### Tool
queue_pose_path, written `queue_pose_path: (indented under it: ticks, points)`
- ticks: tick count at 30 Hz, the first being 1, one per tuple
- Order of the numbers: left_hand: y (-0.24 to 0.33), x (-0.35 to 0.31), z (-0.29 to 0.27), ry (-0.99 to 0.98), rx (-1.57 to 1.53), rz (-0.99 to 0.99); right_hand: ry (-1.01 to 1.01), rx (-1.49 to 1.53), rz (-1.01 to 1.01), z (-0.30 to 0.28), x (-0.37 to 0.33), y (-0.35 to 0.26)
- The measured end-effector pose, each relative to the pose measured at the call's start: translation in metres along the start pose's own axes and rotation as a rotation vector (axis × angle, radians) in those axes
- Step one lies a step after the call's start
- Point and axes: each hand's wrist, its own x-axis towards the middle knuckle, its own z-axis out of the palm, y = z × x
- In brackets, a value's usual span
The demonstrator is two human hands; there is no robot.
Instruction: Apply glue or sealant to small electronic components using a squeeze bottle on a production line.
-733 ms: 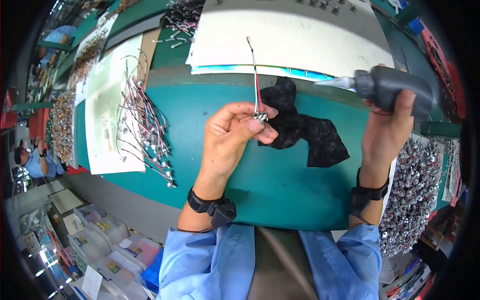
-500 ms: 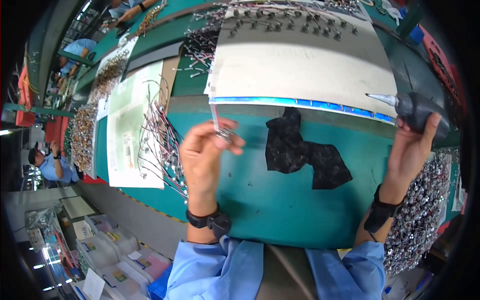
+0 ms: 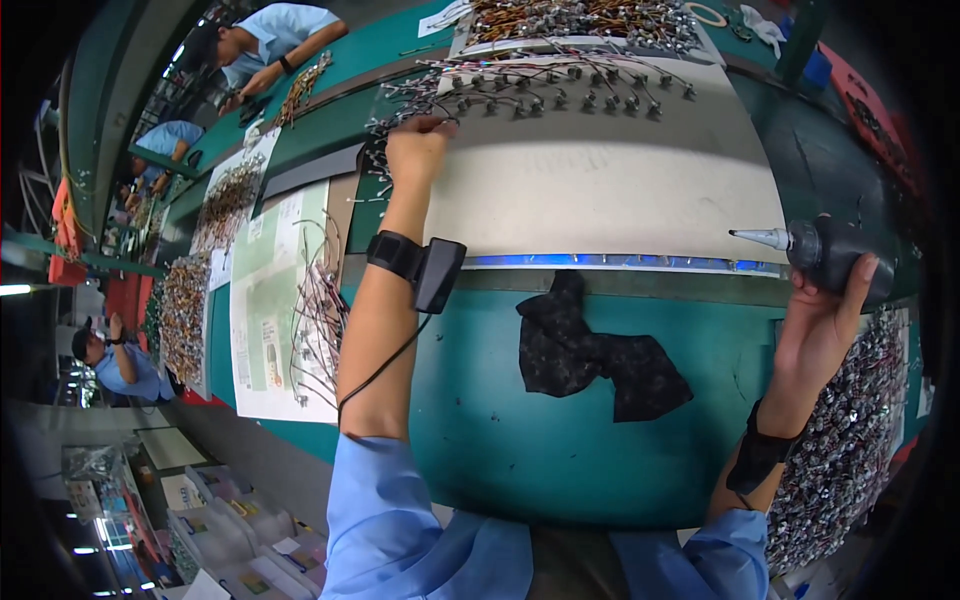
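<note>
My left hand (image 3: 418,155) is stretched out to the far left corner of the pale board (image 3: 610,190). Its fingers are closed in a pinch beside the wired small metal parts (image 3: 535,103); whatever they hold is hidden. On the right, my right hand (image 3: 825,315) grips a black squeeze bottle (image 3: 850,262) with a pointed nozzle (image 3: 762,237) aimed left. A crumpled black cloth (image 3: 600,350) lies on the green bench mat (image 3: 470,430) between my forearms.
A bundle of wired parts (image 3: 318,335) rests on a sheet at left. Heaped metal parts (image 3: 835,450) stand beside my right forearm. More parts (image 3: 590,25) fill a tray at the back. Co-workers (image 3: 275,45) sit at far left; plastic bins (image 3: 235,520) stand lower left.
My left hand has moved from above the mat, where it held a small metal part, forward to the board's far left corner. My right hand still holds the bottle. The view has shifted.
</note>
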Motion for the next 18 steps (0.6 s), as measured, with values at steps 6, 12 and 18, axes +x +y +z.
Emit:
queue_pose_path:
  ticks: [6,12,18]
  points:
    - [0.001,0.009,0.028,-0.018,0.006,0.097,0.005,0.009,-0.001,-0.003,0.005,0.002]
    - [0.008,0.001,0.036,-0.006,0.159,0.078,0.057,-0.016,-0.024,-0.001,0.005,0.000]
    - [0.023,-0.036,-0.002,0.035,0.205,0.122,0.046,-0.010,0.005,0.003,0.000,-0.004]
